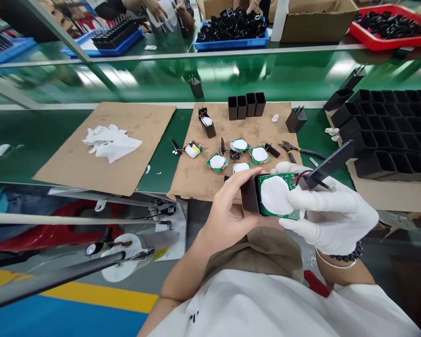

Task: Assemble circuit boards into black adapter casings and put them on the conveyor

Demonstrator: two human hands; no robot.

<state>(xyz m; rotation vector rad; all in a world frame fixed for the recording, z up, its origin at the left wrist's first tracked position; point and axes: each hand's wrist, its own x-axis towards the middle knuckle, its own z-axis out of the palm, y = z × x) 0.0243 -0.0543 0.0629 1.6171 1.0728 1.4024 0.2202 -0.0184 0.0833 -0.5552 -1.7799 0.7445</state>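
My bare left hand [228, 210] is wrapped round a black plastic housing [250, 195]. In my gloved right hand [331, 213] is a green circuit board [293, 180] with a round white pad [275, 194], partly inside the open end of the housing. Wires run from the board to a black end cap [331, 164], which sticks up above my right fingers. Beyond my hands, several circuit boards [217, 162] with white pads lie on a cardboard sheet [185, 180]. A part-filled housing [206, 124] stands behind them.
Black-and-yellow pliers [300, 150] lie right of the boards. Several empty housings [246, 106] stand at the cardboard's back edge, with many more [389, 135] at right. A crumpled white cloth [110, 140] rests on the left cardboard. Across the bench are a co-worker's hands [156, 9] and a blue tray [231, 44].
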